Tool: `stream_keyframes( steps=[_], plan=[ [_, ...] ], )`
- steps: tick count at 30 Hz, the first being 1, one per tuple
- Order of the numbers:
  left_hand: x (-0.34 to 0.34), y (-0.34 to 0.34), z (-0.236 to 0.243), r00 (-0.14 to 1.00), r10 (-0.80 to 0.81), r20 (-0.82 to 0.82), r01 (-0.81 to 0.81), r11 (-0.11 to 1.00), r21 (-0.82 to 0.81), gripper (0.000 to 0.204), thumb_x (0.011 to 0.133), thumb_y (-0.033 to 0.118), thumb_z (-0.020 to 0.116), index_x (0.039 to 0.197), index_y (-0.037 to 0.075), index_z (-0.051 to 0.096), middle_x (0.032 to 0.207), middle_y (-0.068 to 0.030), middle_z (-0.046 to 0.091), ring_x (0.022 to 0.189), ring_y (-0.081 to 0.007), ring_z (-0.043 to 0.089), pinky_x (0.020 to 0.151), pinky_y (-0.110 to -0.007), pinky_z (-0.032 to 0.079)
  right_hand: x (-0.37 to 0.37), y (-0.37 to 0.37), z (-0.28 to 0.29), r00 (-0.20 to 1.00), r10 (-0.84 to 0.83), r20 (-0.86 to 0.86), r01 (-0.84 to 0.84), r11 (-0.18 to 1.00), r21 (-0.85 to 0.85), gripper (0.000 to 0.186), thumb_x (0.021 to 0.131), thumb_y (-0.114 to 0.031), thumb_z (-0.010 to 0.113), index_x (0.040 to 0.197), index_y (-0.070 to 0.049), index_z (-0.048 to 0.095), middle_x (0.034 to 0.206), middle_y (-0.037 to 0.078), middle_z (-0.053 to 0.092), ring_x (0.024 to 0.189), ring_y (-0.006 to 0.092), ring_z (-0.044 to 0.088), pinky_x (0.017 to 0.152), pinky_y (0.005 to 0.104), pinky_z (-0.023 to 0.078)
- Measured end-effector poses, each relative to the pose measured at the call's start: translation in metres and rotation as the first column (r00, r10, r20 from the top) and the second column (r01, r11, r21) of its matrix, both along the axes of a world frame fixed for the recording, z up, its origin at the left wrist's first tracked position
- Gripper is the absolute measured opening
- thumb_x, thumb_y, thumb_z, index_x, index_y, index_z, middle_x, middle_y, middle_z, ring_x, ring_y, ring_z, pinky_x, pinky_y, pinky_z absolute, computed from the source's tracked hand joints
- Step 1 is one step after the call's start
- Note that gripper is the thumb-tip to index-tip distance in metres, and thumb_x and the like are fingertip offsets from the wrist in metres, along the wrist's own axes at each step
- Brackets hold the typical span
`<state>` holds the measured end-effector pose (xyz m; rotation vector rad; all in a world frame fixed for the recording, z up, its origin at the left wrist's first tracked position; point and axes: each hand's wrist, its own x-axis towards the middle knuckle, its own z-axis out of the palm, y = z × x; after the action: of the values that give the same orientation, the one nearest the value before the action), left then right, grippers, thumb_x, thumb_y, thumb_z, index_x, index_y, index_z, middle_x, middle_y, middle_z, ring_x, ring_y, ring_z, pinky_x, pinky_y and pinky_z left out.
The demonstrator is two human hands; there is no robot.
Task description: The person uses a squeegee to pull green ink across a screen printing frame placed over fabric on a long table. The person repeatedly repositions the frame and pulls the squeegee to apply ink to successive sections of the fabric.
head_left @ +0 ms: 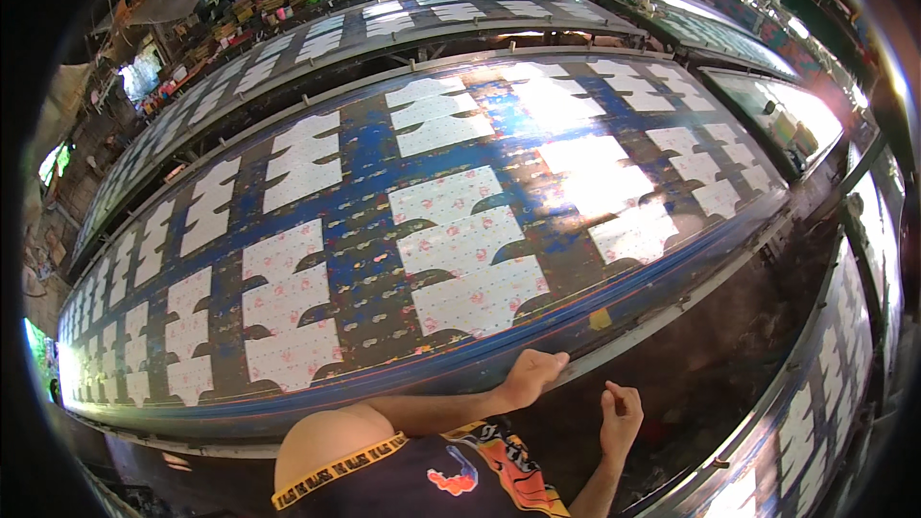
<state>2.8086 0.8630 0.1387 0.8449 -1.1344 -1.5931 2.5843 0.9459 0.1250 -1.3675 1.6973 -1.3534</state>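
Through the head view I'm watching two bare hands, both low on the dial. Left hand (534, 376) at five o'clock, its arm crossing in front of the black printed shirt (403, 484) at six, right beside the near edge of a long, blue-and-brown-stained counter (365, 221); whether skin meets edge, I can't tell. Its grip is mostly folded, one digit poking toward three o'clock, and I can't see whether anything sits inside.

Right hand (622, 412) now, between four and five o'clock, raised beside the left one but apart from it. That grip is half curled, fingers bent in toward the thumb; what it may hold, I can't make out.

Nearest the hands: a stepped column of white, flat, fabric-looking panels (480, 293) with small pinkish-red prints and curved notches, lying dead centre on the counter, just twelve-ward of the left hand. A matching white printed column (291, 312) lies at eight. Over at two, glare bleaches a sunlit white group (590, 173). A small yellow square patch (600, 318) shows at four, on the near border.

Farther off, toward eleven, a second long grey counter (422, 31) carries more pale panels; out at four, by the rim, a pale-patterned counter (815, 403) slants away.
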Motion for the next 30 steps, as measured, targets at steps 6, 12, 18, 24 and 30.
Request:
stream_keyframes(
  steps=[6, 12, 18, 24, 30],
  plan=[
    [0.011, -0.01, -0.02, 0.789, 0.325, -0.521, 0.333, 0.486, 0.808, 0.06, 0.106, 0.031, 0.056, 0.056, 0.024, 0.025, 0.054, 0.004, 0.024, 0.048, -0.0144, 0.025, 0.047, -0.033, 0.022, -0.001, 0.008, -0.012, 0.941, -0.109, 0.32, 0.1, 0.994, 0.045, 0.014, 0.1, -0.001, 0.078, 0.113, 0.001, 0.08, 0.086, -0.008, 0.056, 0.08, 0.0048, 0.054, 0.073, 0.0224, 0.044],
    [0.019, 0.003, -0.033, 0.753, 0.376, -0.541, 0.338, 0.485, 0.807, 0.061, 0.105, 0.032, 0.058, 0.055, 0.023, 0.025, 0.054, 0.0035, 0.025, 0.048, -0.015, 0.026, 0.048, -0.034, 0.024, 0.016, 0.015, -0.007, 0.999, 0.008, 0.048, -0.013, 0.993, 0.118, 0.017, 0.094, -0.004, 0.083, 0.11, -0.001, 0.082, 0.084, -0.001, 0.059, 0.079, 0.0099, 0.056, 0.074, 0.0269, 0.046],
    [0.032, -0.014, -0.032, 0.695, 0.458, -0.555, 0.294, 0.523, 0.8, 0.062, 0.105, 0.036, 0.059, 0.056, 0.022, 0.025, 0.055, 0.0023, 0.025, 0.049, -0.016, 0.026, 0.049, -0.035, 0.024, 0.036, 0.012, 0.018, 0.991, 0.071, -0.111, -0.05, 0.983, 0.178, 0.023, 0.092, -0.003, 0.084, 0.115, -0.002, 0.082, 0.087, 0.001, 0.063, 0.082, 0.0105, 0.059, 0.075, 0.0279, 0.049],
    [0.045, -0.02, -0.038, 0.639, 0.527, -0.56, 0.259, 0.538, 0.802, 0.062, 0.104, 0.037, 0.06, 0.054, 0.02, 0.027, 0.055, 0.0015, 0.027, 0.049, -0.0165, 0.027, 0.048, -0.035, 0.024, 0.051, 0.017, 0.029, 0.98, 0.105, -0.171, -0.076, 0.983, 0.168, 0.03, 0.088, 0.002, 0.083, 0.118, 0.0, 0.081, 0.092, 0.008, 0.071, 0.08, 0.0139, 0.068, 0.07, 0.0291, 0.054],
    [0.049, -0.004, -0.031, 0.556, 0.586, -0.589, 0.285, 0.531, 0.798, 0.058, 0.104, 0.035, 0.061, 0.056, 0.02, 0.031, 0.056, 0.0021, 0.03, 0.05, -0.0155, 0.031, 0.05, -0.034, 0.026, 0.058, 0.037, 0.034, 0.992, 0.125, -0.035, -0.108, 0.948, 0.3, 0.034, 0.087, 0.005, 0.082, 0.121, 0.0, 0.081, 0.092, 0.005, 0.072, 0.064, 0.0084, 0.062, 0.059, 0.0251, 0.051]
  ],
)
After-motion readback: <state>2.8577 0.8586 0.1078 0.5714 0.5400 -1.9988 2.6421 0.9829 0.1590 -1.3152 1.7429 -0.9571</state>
